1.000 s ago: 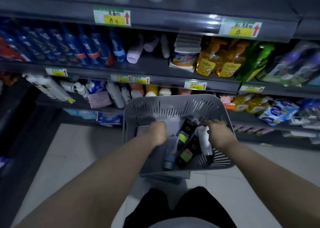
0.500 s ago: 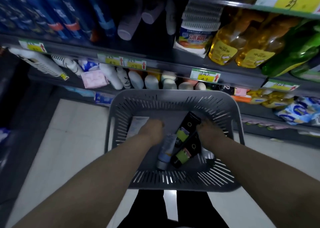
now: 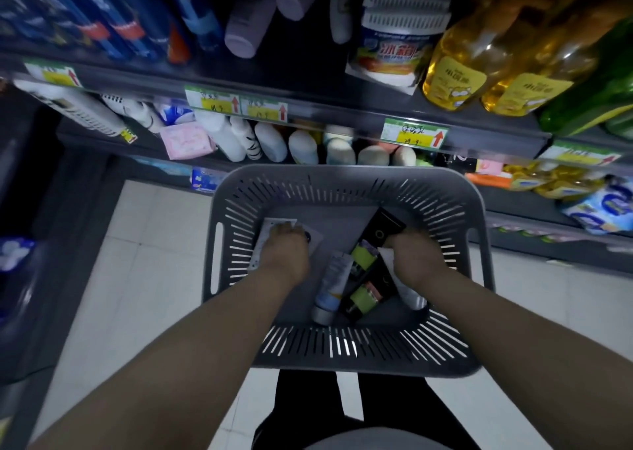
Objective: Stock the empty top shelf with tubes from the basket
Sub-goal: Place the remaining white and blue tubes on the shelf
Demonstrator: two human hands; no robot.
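A grey slotted basket (image 3: 346,189) sits below me in front of the shelves. My left hand (image 3: 286,252) reaches into its left side, fingers curled over a flat white tube (image 3: 270,232). On the right side, my right hand (image 3: 416,261) wraps around another white tube (image 3: 409,294). Between the hands lie a pale blue-and-white tube (image 3: 334,280) and two black tubes with green bands, one further back (image 3: 382,232) and one nearer (image 3: 364,297). The top shelf is out of view.
Stocked shelves stand close behind the basket: blue bottles (image 3: 113,15) at upper left, yellow oil bottles (image 3: 455,69) at upper right, white bottles (image 3: 270,141) on the shelf below. Price tags (image 3: 414,134) line the shelf edges. Pale floor tiles (image 3: 137,278) lie to the left.
My view has tilted down toward the basket and the top shelf has left the frame. My left hand moved left onto the flat white tube, and my right hand closed round the white tube.
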